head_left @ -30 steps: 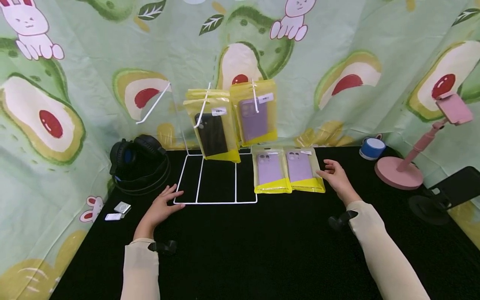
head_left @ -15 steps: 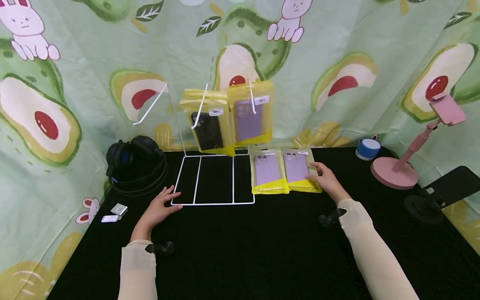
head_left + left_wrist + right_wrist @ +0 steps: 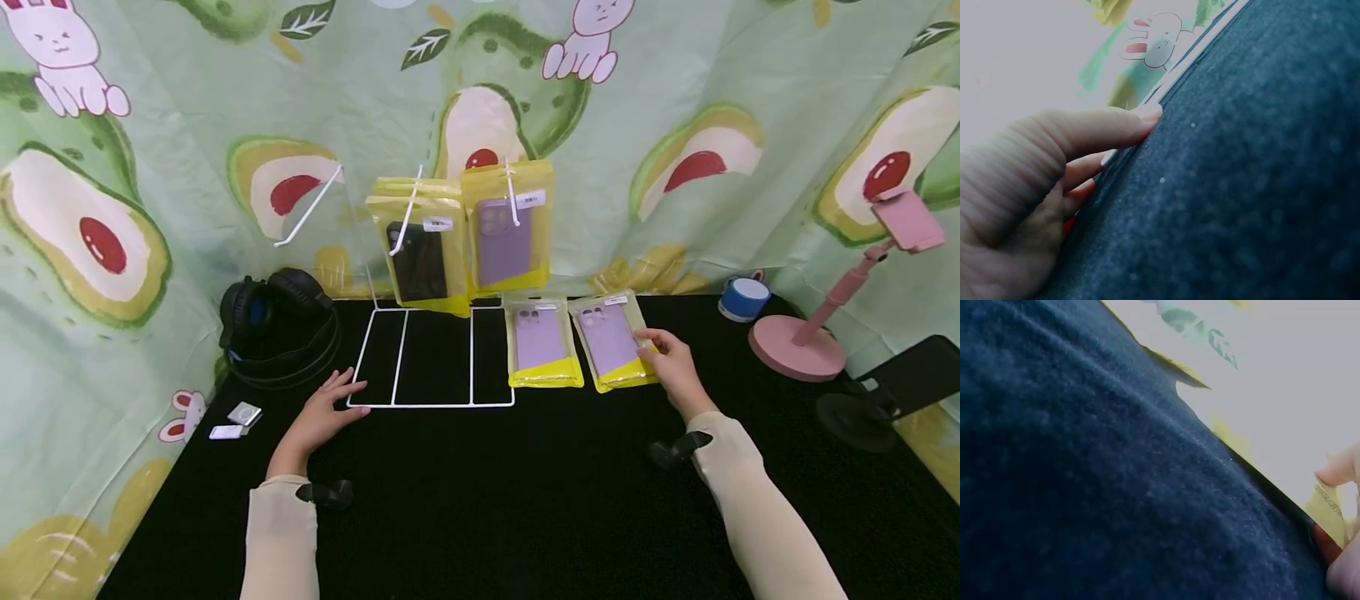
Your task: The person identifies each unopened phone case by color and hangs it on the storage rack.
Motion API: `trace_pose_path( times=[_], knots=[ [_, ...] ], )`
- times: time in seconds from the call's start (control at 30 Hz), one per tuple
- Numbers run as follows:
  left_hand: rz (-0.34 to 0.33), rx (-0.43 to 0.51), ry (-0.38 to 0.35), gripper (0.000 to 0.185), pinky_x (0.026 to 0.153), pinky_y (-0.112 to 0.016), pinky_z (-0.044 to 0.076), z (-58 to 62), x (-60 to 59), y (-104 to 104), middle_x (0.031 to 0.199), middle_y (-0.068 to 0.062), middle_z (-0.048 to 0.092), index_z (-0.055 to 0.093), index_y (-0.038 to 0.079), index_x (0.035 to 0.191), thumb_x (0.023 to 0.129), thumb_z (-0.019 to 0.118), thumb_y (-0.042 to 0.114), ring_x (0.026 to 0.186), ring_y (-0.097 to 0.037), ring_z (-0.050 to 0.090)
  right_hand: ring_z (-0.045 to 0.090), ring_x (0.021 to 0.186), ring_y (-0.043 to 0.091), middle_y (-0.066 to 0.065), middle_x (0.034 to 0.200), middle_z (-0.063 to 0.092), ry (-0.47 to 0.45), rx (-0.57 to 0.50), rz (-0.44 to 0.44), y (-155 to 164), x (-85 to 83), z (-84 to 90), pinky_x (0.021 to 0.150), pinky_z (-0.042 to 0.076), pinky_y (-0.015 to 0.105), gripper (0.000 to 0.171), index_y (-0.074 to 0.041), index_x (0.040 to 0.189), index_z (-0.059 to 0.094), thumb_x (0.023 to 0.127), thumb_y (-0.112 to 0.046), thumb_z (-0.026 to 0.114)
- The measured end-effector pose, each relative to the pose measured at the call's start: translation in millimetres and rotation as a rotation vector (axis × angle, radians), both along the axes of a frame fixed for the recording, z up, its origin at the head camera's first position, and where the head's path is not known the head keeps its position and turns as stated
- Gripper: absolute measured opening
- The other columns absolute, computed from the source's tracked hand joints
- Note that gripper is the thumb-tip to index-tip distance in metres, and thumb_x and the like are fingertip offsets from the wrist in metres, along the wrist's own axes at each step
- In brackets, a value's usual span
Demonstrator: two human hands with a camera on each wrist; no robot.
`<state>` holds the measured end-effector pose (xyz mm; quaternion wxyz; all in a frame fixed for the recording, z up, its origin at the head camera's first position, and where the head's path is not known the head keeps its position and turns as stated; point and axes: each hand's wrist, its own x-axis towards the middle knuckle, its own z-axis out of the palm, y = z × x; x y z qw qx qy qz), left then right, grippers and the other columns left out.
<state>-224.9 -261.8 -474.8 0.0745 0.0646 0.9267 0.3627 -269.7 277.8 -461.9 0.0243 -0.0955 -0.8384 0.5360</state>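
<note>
My right hand [image 3: 673, 372] pinches the right edge of a yellow-trimmed clear bag with a purple phone case [image 3: 609, 343] inside. The bag lies slightly turned on the black table. In the right wrist view, its corner [image 3: 1327, 515] sits between thumb and finger. A similar bagged purple case [image 3: 538, 343] lies to its left. My left hand [image 3: 318, 421] rests on the front left corner of a white wire display rack [image 3: 431, 407], fingers spread. Its thumb [image 3: 1116, 128] touches the rack's bar in the left wrist view. Bagged black cases [image 3: 420, 262] and a bagged purple case [image 3: 506, 237] hang on the rack's hooks.
A third hook [image 3: 307, 207] at the left carries nothing. Black headphones [image 3: 277, 325] lie left of the rack, with small white items [image 3: 238, 421] nearer. At right stand a blue-and-white round container [image 3: 744, 298], a pink phone stand [image 3: 798, 343] and a black stand [image 3: 892, 392].
My right hand has moved in to the right-hand bag and taken its edge. That bag has turned and shifted right, away from its neighbour. My left hand has stayed at the rack corner.
</note>
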Motion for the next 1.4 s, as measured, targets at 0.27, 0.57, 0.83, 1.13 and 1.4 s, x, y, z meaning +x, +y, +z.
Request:
trace_pose_path(
  times=[0.27,0.57,0.83,1.13,1.4],
  knots=[
    [-0.008,0.002,0.012,0.054,0.11,-0.062,0.007,1.2,0.3,2,0.153,-0.021,0.021,0.051,0.0,0.134,0.089,0.066,0.026,0.142,-0.041,0.006,0.047,0.091,0.007,-0.005,0.106,0.053,0.117,-0.19,-0.102,1,22.8,23.1,0.074,0.043,0.016,0.02,-0.01,0.11,0.061,0.091,-0.007,0.057],
    [-0.017,0.002,0.005,0.055,0.109,-0.063,0.007,3.4,0.2,1,0.153,-0.022,0.021,0.051,0.001,0.134,0.089,0.065,0.028,0.142,-0.041,0.006,0.057,0.081,0.01,0.0,0.096,0.062,0.447,-0.59,0.046,-18,60.2,77.5,0.066,0.052,0.017,0.015,-0.008,0.096,0.066,0.089,0.003,0.06],
    [-0.018,0.004,0.018,0.054,0.109,-0.063,0.008,2.7,0.6,-1,0.153,-0.023,0.022,0.051,0.0,0.133,0.088,0.066,0.025,0.142,-0.042,0.006,0.059,0.081,0.016,0.009,0.098,0.058,0.637,-0.755,0.3,-51,97.0,119.6,0.068,0.056,0.024,0.019,0.002,0.1,0.064,0.09,0.012,0.05],
    [-0.009,-0.003,0.01,0.054,0.109,-0.063,0.007,2.5,1.0,0,0.153,-0.022,0.021,0.051,0.0,0.134,0.089,0.066,0.026,0.142,-0.041,0.005,0.056,0.086,0.02,0.013,0.104,0.056,0.759,-0.818,0.543,-87,108.1,133.4,0.072,0.055,0.026,0.025,0.01,0.101,0.061,0.087,0.021,0.043],
    [-0.011,-0.003,0.0,0.055,0.109,-0.063,0.007,2.1,0.1,0,0.154,-0.021,0.02,0.05,0.001,0.134,0.089,0.065,0.027,0.142,-0.041,0.005,0.056,0.083,0.015,0.006,0.101,0.059,0.67,-0.737,0.489,-103,94.6,122.5,0.068,0.053,0.023,0.022,-0.004,0.097,0.065,0.088,0.012,0.054]
  ],
)
